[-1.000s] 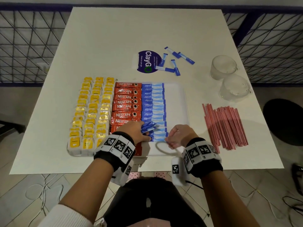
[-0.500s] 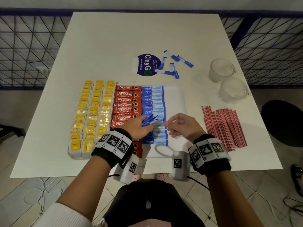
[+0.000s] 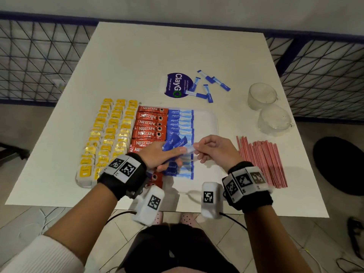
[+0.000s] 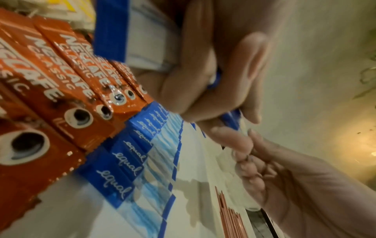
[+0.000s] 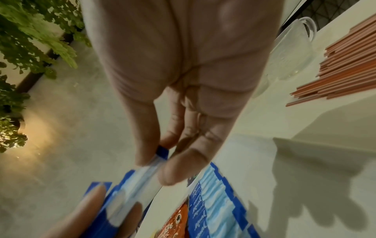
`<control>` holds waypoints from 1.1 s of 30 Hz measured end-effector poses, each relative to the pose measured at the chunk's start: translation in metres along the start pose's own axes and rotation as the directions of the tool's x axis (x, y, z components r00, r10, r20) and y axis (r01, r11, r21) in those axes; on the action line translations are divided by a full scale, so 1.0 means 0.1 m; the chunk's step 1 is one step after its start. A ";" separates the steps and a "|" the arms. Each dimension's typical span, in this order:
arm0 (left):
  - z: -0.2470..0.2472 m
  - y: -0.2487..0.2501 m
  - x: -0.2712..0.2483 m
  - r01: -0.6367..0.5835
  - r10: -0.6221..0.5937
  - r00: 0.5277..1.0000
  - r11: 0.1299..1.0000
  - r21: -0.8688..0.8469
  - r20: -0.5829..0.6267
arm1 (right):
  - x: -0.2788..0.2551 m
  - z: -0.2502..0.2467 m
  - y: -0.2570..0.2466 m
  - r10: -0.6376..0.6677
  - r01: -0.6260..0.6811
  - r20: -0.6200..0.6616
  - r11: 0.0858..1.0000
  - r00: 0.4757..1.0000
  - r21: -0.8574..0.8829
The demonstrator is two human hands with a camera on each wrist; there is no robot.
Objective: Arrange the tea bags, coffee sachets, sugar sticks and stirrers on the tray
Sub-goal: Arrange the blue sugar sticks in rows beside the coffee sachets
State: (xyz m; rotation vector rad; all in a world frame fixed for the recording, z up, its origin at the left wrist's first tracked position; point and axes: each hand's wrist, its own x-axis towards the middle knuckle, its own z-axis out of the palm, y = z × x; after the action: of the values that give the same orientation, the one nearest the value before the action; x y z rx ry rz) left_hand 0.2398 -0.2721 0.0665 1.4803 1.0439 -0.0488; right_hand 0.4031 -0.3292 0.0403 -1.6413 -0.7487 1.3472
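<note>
On the white tray (image 3: pixel 204 131) lie rows of yellow tea bags (image 3: pixel 110 134), red coffee sachets (image 3: pixel 149 125) and a column of blue sugar sticks (image 3: pixel 181 121). My left hand (image 3: pixel 173 154) hovers over the column's near half and grips a fanned bunch of sugar sticks (image 3: pixel 173 143), which also shows in the left wrist view (image 4: pixel 130 32). My right hand (image 3: pixel 197 151) pinches the pale end of one stick (image 5: pixel 142 177) from that bunch between thumb and fingers (image 5: pixel 173 170). Red stirrers (image 3: pixel 262 162) lie in a pile on the table right of the tray.
Several loose sugar sticks (image 3: pixel 206 85) lie beyond the tray beside a round blue sticker (image 3: pixel 176 85). Two glass cups (image 3: pixel 262 95) (image 3: pixel 274 120) stand at the right, behind the stirrers. The white table (image 3: pixel 177 50) ends close to my body; black mesh fencing runs along both sides.
My right hand has lifted off the near end of the sugar column and moved up to the left hand's bunch, where it now pinches one stick. The left hand rose slightly.
</note>
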 end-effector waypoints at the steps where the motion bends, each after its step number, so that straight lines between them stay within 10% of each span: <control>1: -0.02 -0.04 0.00 0.008 -0.008 1.000 1.000 -0.012 -0.026 | 0.00 -0.02 0.00 0.005 -0.005 -0.005 1.000 1.000 0.015; 9: -0.01 -0.34 0.09 0.050 -0.076 0.975 0.991 -0.125 -0.209 | 0.00 -0.10 0.01 0.020 -0.017 -0.020 0.993 1.000 0.121; 14: 0.00 -0.38 0.14 0.139 -0.144 0.885 0.989 -0.042 -0.443 | 0.04 -0.04 -0.02 -0.131 0.117 -0.095 0.983 0.987 -0.138; 25: -0.11 -0.42 0.10 0.155 -0.266 0.954 0.829 -0.538 -0.135 | -0.20 0.18 0.01 -0.329 0.336 0.069 0.929 0.942 -0.156; 33: -0.13 -0.52 -0.04 0.200 -0.223 0.953 0.971 -0.130 -0.203 | -0.30 0.14 0.30 -0.145 0.140 -0.022 0.979 0.989 -0.148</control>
State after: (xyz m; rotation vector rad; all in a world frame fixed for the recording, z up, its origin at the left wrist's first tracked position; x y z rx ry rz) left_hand 0.1985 -0.2727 0.0314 1.2907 1.3598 0.0171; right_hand 0.3805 -0.3651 0.0264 -1.6847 -0.9464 1.1849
